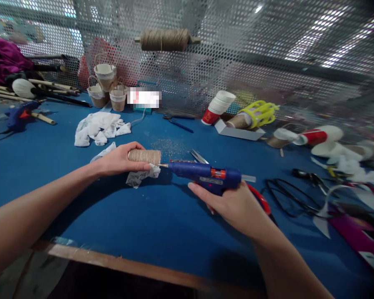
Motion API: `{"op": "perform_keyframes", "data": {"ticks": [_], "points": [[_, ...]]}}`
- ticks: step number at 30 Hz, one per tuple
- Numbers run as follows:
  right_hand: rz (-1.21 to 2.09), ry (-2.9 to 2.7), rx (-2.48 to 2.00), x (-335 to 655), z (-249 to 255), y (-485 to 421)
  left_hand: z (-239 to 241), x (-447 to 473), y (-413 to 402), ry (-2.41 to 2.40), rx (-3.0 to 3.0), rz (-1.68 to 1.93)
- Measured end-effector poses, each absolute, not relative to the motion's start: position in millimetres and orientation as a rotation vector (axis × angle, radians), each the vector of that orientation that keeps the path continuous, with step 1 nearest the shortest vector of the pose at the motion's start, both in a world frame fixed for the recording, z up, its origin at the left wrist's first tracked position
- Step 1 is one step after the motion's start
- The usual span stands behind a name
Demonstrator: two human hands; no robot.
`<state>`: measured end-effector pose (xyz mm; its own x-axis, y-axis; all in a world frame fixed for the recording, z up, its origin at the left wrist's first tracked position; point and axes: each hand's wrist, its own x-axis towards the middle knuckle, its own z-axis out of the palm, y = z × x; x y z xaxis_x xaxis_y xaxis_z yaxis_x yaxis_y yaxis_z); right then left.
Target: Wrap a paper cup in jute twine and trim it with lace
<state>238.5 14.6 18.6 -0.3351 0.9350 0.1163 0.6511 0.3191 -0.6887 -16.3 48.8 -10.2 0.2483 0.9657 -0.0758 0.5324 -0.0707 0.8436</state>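
Observation:
My left hand [120, 160] is wrapped round a twine-covered cup [146, 156] lying on its side above the table. A strip of white lace [137, 177] hangs from the cup's lower edge under my thumb. My right hand [233, 203] grips a blue hot glue gun [202, 172], its metal nozzle pointing left at the lace by the cup's rim; whether it touches I cannot tell. A clear glue stick [248, 178] pokes out of the gun's back. Scissors with red handles [259, 198] lie partly hidden behind my right hand.
Finished small twine buckets [105, 77] stand at the back left, with crumpled white lace [96, 126] before them. Pliers [180, 123], stacked paper cups [218, 109] and a white box [239, 132] sit behind. Black cables [286, 199] lie right; a second glue gun [21, 115] rests left.

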Motion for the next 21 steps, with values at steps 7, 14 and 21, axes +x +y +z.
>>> {"op": "perform_keyframes", "data": {"ticks": [7,14,21], "points": [[0.765,-2.084,-1.423,239.9,15.4,16.4,-9.4,-16.2,48.8,1.385,1.719,0.683],[0.698,-2.122,-1.377,238.7,19.4,16.3,-9.7,-16.4,48.6,1.383,1.706,0.693],[0.69,-2.089,-1.408,238.5,17.8,17.1,-8.5,-16.5,48.4,1.399,1.71,0.674]]}}
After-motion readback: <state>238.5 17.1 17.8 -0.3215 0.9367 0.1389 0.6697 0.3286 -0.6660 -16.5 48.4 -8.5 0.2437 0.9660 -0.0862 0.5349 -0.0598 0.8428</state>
